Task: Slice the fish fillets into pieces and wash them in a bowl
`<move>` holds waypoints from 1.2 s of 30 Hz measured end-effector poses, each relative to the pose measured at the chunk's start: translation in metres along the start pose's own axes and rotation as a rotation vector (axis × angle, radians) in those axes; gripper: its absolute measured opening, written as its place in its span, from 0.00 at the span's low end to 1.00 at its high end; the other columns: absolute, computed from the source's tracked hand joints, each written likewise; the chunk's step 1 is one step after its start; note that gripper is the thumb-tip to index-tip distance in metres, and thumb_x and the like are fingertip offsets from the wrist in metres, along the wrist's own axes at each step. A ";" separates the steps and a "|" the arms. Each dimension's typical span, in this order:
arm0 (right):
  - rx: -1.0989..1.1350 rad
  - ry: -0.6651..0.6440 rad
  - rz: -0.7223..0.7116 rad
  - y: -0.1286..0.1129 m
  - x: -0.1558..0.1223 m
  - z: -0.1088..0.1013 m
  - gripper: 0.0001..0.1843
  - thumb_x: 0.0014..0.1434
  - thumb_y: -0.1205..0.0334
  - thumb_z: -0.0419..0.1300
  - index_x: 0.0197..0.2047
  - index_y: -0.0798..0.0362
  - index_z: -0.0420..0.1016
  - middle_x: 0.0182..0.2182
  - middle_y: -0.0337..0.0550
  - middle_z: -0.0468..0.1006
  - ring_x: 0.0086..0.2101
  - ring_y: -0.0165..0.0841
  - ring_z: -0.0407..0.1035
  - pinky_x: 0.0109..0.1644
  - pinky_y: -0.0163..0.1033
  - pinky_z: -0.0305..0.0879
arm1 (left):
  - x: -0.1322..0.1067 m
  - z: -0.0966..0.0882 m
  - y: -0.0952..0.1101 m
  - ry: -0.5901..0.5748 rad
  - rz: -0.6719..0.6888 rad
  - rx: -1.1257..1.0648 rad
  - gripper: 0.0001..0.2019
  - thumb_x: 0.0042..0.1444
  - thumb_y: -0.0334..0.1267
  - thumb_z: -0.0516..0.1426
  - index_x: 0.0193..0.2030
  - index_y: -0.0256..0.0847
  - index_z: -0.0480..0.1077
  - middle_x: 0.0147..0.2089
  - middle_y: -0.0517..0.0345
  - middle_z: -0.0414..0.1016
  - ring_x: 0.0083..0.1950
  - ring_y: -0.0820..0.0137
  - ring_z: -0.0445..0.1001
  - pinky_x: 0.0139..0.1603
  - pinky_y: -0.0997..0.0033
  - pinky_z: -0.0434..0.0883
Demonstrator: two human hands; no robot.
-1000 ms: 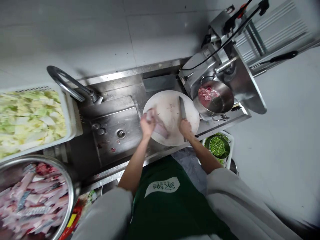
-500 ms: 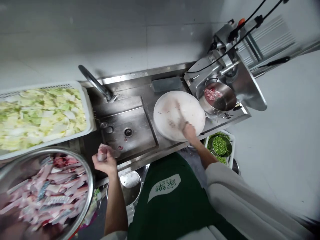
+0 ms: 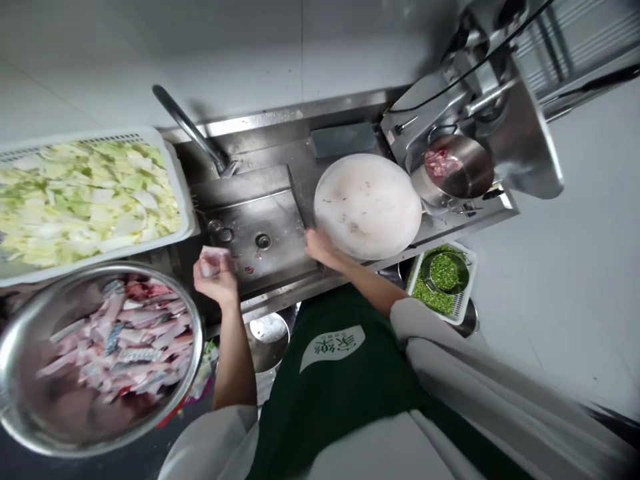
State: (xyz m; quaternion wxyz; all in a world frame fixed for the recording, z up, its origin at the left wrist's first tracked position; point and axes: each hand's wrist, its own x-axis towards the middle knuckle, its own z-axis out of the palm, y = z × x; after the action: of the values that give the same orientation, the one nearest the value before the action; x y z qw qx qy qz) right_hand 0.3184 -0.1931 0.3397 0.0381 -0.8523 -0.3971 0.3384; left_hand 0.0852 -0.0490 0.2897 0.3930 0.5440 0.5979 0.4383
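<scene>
My left hand (image 3: 217,279) is closed around a pale pink piece of raw fish (image 3: 215,260), held over the front left corner of the sink (image 3: 280,220). Left of it, a large steel bowl (image 3: 199,327) holds cut strips of raw fish (image 3: 137,333). My right hand (image 3: 320,245) is closed at the sink's right edge, beside the round white cutting board (image 3: 370,200). What its fingers hold is hidden by blur and angle. Small dark scraps mark the board, and red bits lie near the sink drain.
A white basket (image 3: 187,207) of chopped cabbage stands at the left, behind the bowl. The faucet (image 3: 190,127) arches over the sink. Right of the board are a steel pot (image 3: 480,167) with raw meat and a slicing machine (image 3: 535,133). Chopped greens (image 3: 444,272) sit below the counter.
My right hand has moved left from the board to the sink edge; the blurred blade it held over the board no longer shows. My left hand still holds the fish piece. The camera view has shifted.
</scene>
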 end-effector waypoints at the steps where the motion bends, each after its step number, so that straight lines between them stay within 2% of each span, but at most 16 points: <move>1: -0.008 0.024 0.023 0.016 -0.002 -0.007 0.18 0.71 0.67 0.57 0.58 0.61 0.80 0.53 0.64 0.84 0.56 0.47 0.79 0.57 0.40 0.72 | -0.001 0.003 0.004 0.038 0.018 0.022 0.19 0.49 0.32 0.68 0.48 0.36 0.72 0.46 0.55 0.78 0.55 0.60 0.80 0.67 0.53 0.75; 3: -0.036 0.086 0.114 0.059 -0.010 -0.023 0.19 0.73 0.68 0.52 0.60 0.65 0.78 0.53 0.68 0.83 0.56 0.48 0.78 0.58 0.42 0.71 | -0.007 0.017 0.017 0.046 0.039 0.030 0.17 0.50 0.36 0.69 0.47 0.35 0.74 0.43 0.56 0.78 0.49 0.63 0.81 0.63 0.56 0.77; 5: -0.064 0.139 0.217 0.109 -0.021 -0.038 0.20 0.74 0.68 0.50 0.58 0.67 0.79 0.52 0.70 0.83 0.55 0.50 0.78 0.58 0.43 0.71 | -0.019 0.043 0.037 -0.029 0.027 -0.059 0.17 0.52 0.41 0.69 0.44 0.36 0.73 0.40 0.59 0.78 0.44 0.66 0.81 0.56 0.61 0.80; 9: -0.064 0.211 0.380 0.206 -0.047 -0.059 0.21 0.75 0.67 0.49 0.55 0.66 0.81 0.51 0.70 0.83 0.55 0.52 0.79 0.57 0.43 0.70 | -0.065 0.116 0.083 -0.206 -0.049 -0.311 0.18 0.54 0.49 0.69 0.40 0.39 0.71 0.36 0.63 0.74 0.37 0.72 0.77 0.42 0.73 0.77; 11: -0.054 0.242 0.446 0.245 -0.059 -0.063 0.21 0.75 0.66 0.49 0.55 0.66 0.81 0.50 0.71 0.83 0.54 0.51 0.79 0.57 0.43 0.69 | -0.098 0.156 0.096 -0.308 -0.094 -0.365 0.18 0.57 0.51 0.68 0.38 0.40 0.69 0.33 0.64 0.71 0.33 0.74 0.74 0.37 0.76 0.75; 14: -0.040 0.245 0.481 0.288 -0.076 -0.061 0.20 0.75 0.66 0.49 0.57 0.66 0.79 0.49 0.69 0.84 0.53 0.49 0.80 0.55 0.41 0.69 | -0.149 0.208 0.090 -0.412 -0.140 -0.326 0.16 0.58 0.48 0.67 0.34 0.40 0.68 0.29 0.65 0.68 0.30 0.76 0.69 0.34 0.78 0.70; 17: 0.002 0.236 0.441 0.315 -0.097 -0.049 0.20 0.76 0.65 0.49 0.63 0.64 0.73 0.49 0.64 0.84 0.50 0.47 0.80 0.52 0.41 0.68 | -0.186 0.238 0.063 -0.455 -0.214 -0.108 0.15 0.55 0.40 0.68 0.27 0.40 0.65 0.24 0.67 0.63 0.26 0.77 0.62 0.29 0.78 0.62; 20: 0.052 0.219 0.379 0.332 -0.115 -0.036 0.22 0.78 0.61 0.47 0.67 0.61 0.68 0.49 0.61 0.84 0.47 0.46 0.80 0.48 0.41 0.68 | -0.199 0.243 0.037 -0.467 -0.204 0.044 0.13 0.55 0.37 0.66 0.25 0.40 0.67 0.23 0.66 0.64 0.26 0.76 0.61 0.30 0.76 0.60; 24: 0.008 0.181 0.363 0.336 -0.117 -0.037 0.21 0.80 0.58 0.43 0.61 0.59 0.71 0.44 0.60 0.85 0.44 0.45 0.81 0.44 0.39 0.65 | -0.193 0.233 0.023 -0.437 -0.164 0.088 0.10 0.55 0.41 0.66 0.29 0.38 0.73 0.27 0.60 0.73 0.28 0.73 0.67 0.33 0.74 0.65; 32: -0.124 0.085 0.067 0.288 -0.059 -0.089 0.21 0.80 0.56 0.44 0.62 0.54 0.73 0.47 0.57 0.85 0.46 0.44 0.81 0.48 0.38 0.65 | -0.200 0.229 0.022 -0.406 -0.203 0.095 0.18 0.56 0.53 0.68 0.34 0.36 0.77 0.26 0.58 0.73 0.23 0.72 0.67 0.25 0.72 0.63; 36: -0.111 0.221 -0.004 0.268 -0.036 -0.115 0.24 0.81 0.55 0.41 0.66 0.56 0.71 0.46 0.58 0.85 0.47 0.46 0.80 0.50 0.39 0.65 | -0.204 0.230 0.017 -0.385 -0.195 0.080 0.19 0.56 0.53 0.67 0.35 0.35 0.78 0.26 0.57 0.74 0.22 0.72 0.67 0.25 0.73 0.62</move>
State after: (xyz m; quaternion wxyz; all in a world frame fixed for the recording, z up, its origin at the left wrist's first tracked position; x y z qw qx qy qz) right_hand 0.5464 -0.3774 0.3579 0.0353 -0.8843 -0.4103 0.2199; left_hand 0.3279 -0.2294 0.2338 0.5184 0.5724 0.5787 0.2620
